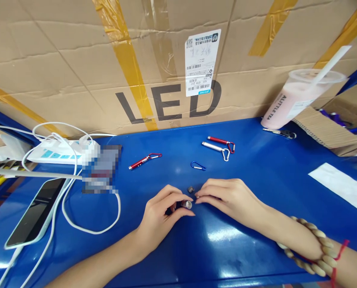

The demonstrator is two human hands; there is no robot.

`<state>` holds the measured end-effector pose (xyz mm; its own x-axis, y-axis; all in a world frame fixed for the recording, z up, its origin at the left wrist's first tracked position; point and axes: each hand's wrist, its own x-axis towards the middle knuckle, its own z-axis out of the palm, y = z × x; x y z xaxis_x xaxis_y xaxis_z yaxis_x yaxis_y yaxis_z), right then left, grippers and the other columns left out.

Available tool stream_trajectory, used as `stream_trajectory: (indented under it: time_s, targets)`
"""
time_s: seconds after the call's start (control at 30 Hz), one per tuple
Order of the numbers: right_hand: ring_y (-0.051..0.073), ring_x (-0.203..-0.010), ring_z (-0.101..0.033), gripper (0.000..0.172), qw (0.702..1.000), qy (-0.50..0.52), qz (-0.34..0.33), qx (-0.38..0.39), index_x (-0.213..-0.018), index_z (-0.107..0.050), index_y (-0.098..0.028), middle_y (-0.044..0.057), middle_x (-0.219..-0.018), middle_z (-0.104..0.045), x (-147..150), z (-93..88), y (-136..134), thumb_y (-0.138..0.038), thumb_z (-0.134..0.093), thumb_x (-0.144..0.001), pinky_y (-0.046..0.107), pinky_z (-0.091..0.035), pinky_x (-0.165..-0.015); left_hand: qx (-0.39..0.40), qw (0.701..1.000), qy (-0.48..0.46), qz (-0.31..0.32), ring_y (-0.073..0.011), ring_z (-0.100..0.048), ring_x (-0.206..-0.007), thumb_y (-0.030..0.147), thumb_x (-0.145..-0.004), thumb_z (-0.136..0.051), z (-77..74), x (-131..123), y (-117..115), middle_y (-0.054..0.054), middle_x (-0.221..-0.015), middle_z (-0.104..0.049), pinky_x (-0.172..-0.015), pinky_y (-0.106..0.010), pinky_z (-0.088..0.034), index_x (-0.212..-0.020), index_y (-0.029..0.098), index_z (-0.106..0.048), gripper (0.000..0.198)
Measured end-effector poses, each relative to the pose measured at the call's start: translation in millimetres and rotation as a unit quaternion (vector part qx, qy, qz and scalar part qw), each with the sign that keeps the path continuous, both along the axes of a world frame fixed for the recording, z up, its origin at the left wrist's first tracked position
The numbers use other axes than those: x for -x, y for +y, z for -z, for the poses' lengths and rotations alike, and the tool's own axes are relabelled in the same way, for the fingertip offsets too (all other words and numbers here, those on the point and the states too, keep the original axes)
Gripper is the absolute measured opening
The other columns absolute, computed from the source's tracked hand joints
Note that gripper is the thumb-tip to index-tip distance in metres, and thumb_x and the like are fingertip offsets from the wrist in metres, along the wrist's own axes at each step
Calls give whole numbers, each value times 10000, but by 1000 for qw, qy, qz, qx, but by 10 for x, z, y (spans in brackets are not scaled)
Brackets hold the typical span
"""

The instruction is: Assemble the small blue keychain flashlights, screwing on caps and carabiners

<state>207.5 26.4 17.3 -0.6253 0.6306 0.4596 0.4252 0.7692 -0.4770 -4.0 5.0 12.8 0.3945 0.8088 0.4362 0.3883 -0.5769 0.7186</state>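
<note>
Over the blue counter (pixel 226 264), the right hand (pixel 230 196) reaches in from the right, back upward, fingers drawn together at the tips; whether they pinch something tiny, I cannot tell. The left hand (pixel 158 212) grips a metal tube (pixel 186 204), axis roughly left to right, its end just left of those fingertips. A dark ridged piece (pixel 190 189) lies just far of the tube.

Beige beaded bracelet (pixel 326 243) and thin red cord (pixel 341 251)
</note>
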Motion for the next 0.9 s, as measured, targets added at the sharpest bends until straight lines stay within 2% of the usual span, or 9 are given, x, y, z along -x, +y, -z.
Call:
stream_trajectory:
  time_s: [0.07,0.17,0.47,0.63,0.73,0.8,0.9]
  targets:
    - [73,-820,-616,211,998,61,20,-21,-919,-661,-147,2,-911,-656,39,-3,-43,-219,-467,-961,164,-470,-717,2,1000,-6,6,-77,-535,-599,252,-831,-647,-7,-10,-4,-32,-794,-606,-538,-153,-454,-861,129,-664,127]
    - [54,-794,-615,133,994,103,23,-30,-932,-665,-157,-4,-906,-653,102,-13,-107,-172,-534,-922,139,-484,-691,-7,1000,-16,11,-75,-535,-586,270,-837,-638,-17,-21,-9,-38,-773,-607,-536,-152,-457,-837,110,-658,161]
    - [34,-708,-605,167,993,112,-6,-32,-913,-692,-167,18,-917,-626,138,3,-127,-210,-531,-926,120,-494,-608,-20,1000,-16,8,-69,-505,-539,321,-846,-622,-1,-28,-4,-37,-741,-598,-515,-162,-452,-829,101,-655,223]
    - [16,-567,-548,131,993,116,-16,-29,-884,-702,-172,23,-915,-614,140,42,-119,-206,-576,-899,133,-442,-516,2,1000,-23,4,-75,-489,-551,311,-815,-660,23,-16,-5,-25,-719,-582,-513,-166,-437,-813,109,-654,202]
    - [11,-558,-541,134,994,108,-25,-20,-939,-700,-180,27,-932,-608,138,43,-110,-224,-580,-900,126,-434,-505,16,1000,-24,0,-80,-489,-563,311,-810,-666,22,-2,-8,-23,-718,-575,-522,-170,-436,-813,114,-651,197]
    - [15,-576,-548,154,995,96,-18,-31,-993,-686,-175,31,-950,-610,133,35,-98,-227,-569,-907,124,-442,-518,26,999,-28,-4,-82,-494,-573,305,-811,-667,17,6,-10,-21,-725,-573,-532,-170,-438,-807,119,-639,189]
    - [23,-610,-561,187,996,73,28,-49,-1057,-659,-180,33,-972,-612,120,25,-70,-234,-548,-917,123,-457,-539,53,998,-22,-17,-82,-502,-577,271,-824,-658,4,10,-17,-5,-724,-564,-544,-166,-442,-809,134,-605,147]
